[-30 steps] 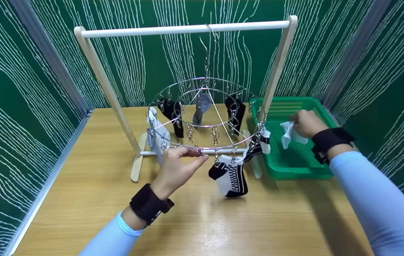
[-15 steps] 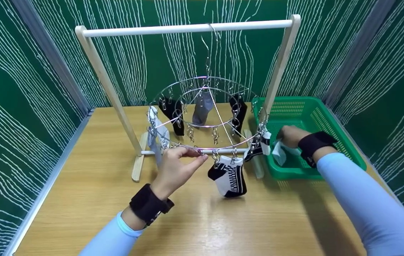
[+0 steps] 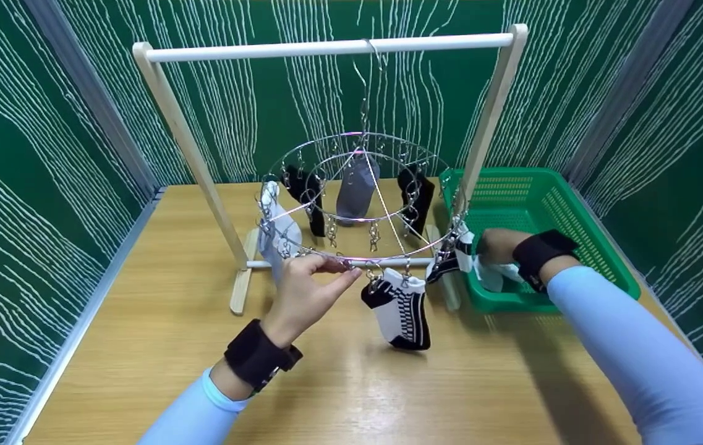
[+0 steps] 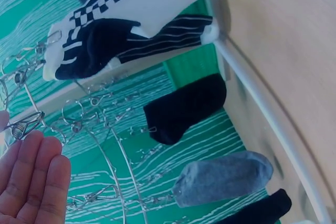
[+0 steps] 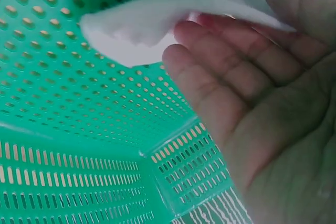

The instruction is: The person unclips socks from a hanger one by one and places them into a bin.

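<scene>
A round wire sock hanger point(image 3: 360, 204) hangs by its hook from a wooden rack point(image 3: 326, 48). Clipped to it are a black-and-white checkered sock point(image 3: 402, 306) point(image 4: 131, 14), black socks point(image 3: 416, 194) point(image 4: 184, 106), a grey sock point(image 3: 356, 188) point(image 4: 223, 177) and a white one point(image 3: 277, 238). My left hand point(image 3: 346, 269) pinches a metal clip point(image 3: 344, 262) point(image 4: 23, 124) at the ring's front; its fingers point(image 4: 31, 182) show in the left wrist view. My right hand point(image 3: 488, 247) holds a white sock point(image 3: 490, 276) point(image 5: 157, 19) low in the near-left corner of the green basket point(image 3: 574, 204) point(image 5: 79, 129), fingers point(image 5: 226, 77) curled under it.
The rack's feet point(image 3: 241, 281) stand on the wooden table point(image 3: 172, 346). The basket sits at the table's right, against the rack's right post point(image 3: 487, 123). Green patterned walls close in the back and both sides.
My right hand has carried the white sock down and left, from over the basket's middle to its near-left corner by the hanger. My left hand has kept its pinch on the clip.
</scene>
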`<move>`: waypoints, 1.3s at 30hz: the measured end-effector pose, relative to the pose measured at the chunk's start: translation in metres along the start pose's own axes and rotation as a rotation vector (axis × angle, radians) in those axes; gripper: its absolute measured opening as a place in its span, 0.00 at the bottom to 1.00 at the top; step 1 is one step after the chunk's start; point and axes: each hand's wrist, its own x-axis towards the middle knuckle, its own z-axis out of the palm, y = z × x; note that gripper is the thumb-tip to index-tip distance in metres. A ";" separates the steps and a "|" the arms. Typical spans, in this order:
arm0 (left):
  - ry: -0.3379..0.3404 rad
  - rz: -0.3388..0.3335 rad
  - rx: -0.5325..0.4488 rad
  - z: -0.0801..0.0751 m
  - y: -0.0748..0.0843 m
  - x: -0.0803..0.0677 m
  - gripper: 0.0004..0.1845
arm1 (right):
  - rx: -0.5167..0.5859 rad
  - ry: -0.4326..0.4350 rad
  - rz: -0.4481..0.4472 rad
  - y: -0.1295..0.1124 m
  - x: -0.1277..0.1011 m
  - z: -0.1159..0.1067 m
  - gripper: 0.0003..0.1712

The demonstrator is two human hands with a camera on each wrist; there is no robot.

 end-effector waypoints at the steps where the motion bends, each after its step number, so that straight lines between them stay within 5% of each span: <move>1: -0.002 -0.005 -0.001 0.000 0.000 0.000 0.08 | 0.019 0.008 0.025 -0.001 -0.002 -0.004 0.11; 6: 0.000 -0.014 0.016 -0.001 0.000 -0.001 0.08 | 0.119 0.098 0.107 -0.007 -0.017 -0.026 0.21; 22: -0.006 -0.037 0.004 -0.004 0.002 -0.004 0.08 | 0.248 0.533 0.091 -0.045 -0.072 -0.066 0.18; 31: -0.002 -0.040 0.000 -0.006 0.002 -0.005 0.07 | 0.160 0.853 -0.190 -0.082 -0.090 -0.066 0.08; 39: -0.008 -0.034 -0.001 -0.006 0.000 -0.003 0.08 | 0.051 0.839 -0.396 -0.108 -0.083 -0.056 0.13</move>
